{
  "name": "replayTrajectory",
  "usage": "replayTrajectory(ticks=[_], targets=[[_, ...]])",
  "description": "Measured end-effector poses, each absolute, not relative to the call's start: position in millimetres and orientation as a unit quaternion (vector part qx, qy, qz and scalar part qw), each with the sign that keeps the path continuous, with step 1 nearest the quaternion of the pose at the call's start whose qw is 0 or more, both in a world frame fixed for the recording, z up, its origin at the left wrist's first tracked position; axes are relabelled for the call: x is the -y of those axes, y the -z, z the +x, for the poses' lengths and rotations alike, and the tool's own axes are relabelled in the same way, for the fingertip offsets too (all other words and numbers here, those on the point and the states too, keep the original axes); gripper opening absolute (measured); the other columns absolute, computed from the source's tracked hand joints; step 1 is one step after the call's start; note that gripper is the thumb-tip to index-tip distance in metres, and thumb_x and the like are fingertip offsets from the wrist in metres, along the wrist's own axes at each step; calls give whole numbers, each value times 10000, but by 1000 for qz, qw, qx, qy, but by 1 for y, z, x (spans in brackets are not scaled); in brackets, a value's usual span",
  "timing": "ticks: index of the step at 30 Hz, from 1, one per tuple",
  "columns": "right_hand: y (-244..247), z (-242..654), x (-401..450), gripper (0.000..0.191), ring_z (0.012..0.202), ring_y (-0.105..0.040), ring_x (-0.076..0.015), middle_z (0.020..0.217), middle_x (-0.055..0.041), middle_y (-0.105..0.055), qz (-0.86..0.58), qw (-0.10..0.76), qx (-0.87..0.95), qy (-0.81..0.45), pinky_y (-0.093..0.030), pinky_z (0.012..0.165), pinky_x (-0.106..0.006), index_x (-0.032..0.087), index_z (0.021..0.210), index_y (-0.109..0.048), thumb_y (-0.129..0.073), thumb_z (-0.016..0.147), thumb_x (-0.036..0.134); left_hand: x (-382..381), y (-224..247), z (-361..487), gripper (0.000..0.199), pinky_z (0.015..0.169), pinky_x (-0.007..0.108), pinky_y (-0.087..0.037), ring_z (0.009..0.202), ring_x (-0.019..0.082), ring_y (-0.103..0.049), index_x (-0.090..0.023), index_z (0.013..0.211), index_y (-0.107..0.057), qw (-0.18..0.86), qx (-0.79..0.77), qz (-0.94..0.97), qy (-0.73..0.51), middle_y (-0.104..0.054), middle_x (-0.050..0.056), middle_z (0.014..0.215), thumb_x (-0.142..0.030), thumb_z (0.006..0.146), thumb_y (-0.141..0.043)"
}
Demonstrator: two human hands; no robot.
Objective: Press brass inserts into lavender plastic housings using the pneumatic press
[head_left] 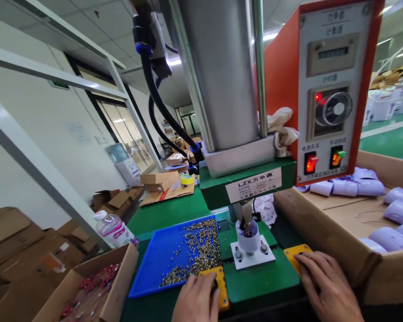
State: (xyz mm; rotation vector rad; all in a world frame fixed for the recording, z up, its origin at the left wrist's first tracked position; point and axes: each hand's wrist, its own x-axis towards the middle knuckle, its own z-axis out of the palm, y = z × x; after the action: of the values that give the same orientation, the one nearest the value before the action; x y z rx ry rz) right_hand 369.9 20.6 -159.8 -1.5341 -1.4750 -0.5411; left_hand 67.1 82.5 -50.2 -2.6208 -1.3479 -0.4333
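My left hand (196, 298) lies on the left yellow button box (224, 293), its fingers at a black button and nothing in its grasp. On the other side, my right hand (331, 281) rests with outstretched fingers on the right yellow button box (297, 251). Between them stands a press (245, 183) with a green head. Its tool reaches down into a white cylindrical part (248, 241), where a little dark red shows. That part stands upright over a white plate (255, 264) fixed to the green base.
A blue tray (157, 250) of small metal pieces lies left, beside a carton (121, 273) of red parts. An orange control box (278, 80) with lit switches hangs at upper right. Below it, a large carton (325, 237) contains pale purple-white parts. A bottle (112, 228) stands left.
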Motion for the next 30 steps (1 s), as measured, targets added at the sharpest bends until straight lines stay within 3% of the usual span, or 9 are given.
replayTrajectory(ticks=[4, 10, 16, 20, 25, 28, 30], targets=[[160, 363, -21, 273, 1010, -543, -265, 1093, -107, -582, -637, 457, 579, 224, -471, 853, -418, 202, 1174, -521, -411, 940, 288, -119, 11, 91, 333, 910, 346, -487, 1018, 205, -630, -223, 1112, -634, 32, 540, -836, 88, -696, 68, 1091, -268, 951, -347], [167, 357, -30, 404, 1023, -559, -268, 1195, -162, -485, -661, 478, 528, 236, -516, 787, -388, 184, 1335, -384, -362, 935, 236, -168, 10, 117, 183, 801, 368, -511, 967, 294, -673, -186, 904, -701, 6, 512, -855, -81, -731, 121, 967, -248, 769, -594], [158, 362, -31, 454, 1033, -575, -302, 1208, -168, -512, -670, 466, 531, 227, -516, 796, -438, 205, 1363, -368, -402, 913, 258, -164, 16, 126, 305, 814, 311, -497, 989, 235, -683, -204, 904, -702, -10, 496, -865, -82, -740, 104, 1001, -98, 792, -439], [120, 346, -31, 478, 1131, -556, -281, 1272, -126, -510, -643, 543, 530, 107, -508, 898, -438, 263, 1376, -343, -459, 913, 290, -160, 17, 126, 333, 799, 295, -492, 958, 220, -690, -202, 851, -703, -18, 502, -862, -64, -748, 94, 959, -78, 808, -397], [58, 317, -59, 687, 1243, -504, -236, 1396, -98, -456, -523, 618, 560, -178, -467, 998, -396, 285, 1451, -210, -560, 861, 315, -161, 19, 125, 324, 788, 263, -477, 955, 190, -682, -237, 918, -702, -23, 496, -867, -39, -744, 58, 1003, -108, 821, -420], [35, 304, -78, 761, 1146, -585, -212, 1298, -92, -555, -427, 658, 548, -290, -483, 971, -372, 266, 1463, -175, -592, 828, 293, -160, 21, 125, 329, 779, 272, -480, 936, 192, -684, -237, 956, -698, -17, 503, -863, -33, -743, 65, 993, -121, 840, -413], [34, 295, -81, 767, 1114, -606, -205, 1272, -86, -574, -412, 705, 507, -275, -481, 973, -367, 275, 1456, -173, -601, 819, 274, -159, 22, 124, 331, 789, 286, -481, 939, 198, -682, -224, 946, -698, -11, 511, -859, -31, -740, 76, 983, -126, 858, -394]])
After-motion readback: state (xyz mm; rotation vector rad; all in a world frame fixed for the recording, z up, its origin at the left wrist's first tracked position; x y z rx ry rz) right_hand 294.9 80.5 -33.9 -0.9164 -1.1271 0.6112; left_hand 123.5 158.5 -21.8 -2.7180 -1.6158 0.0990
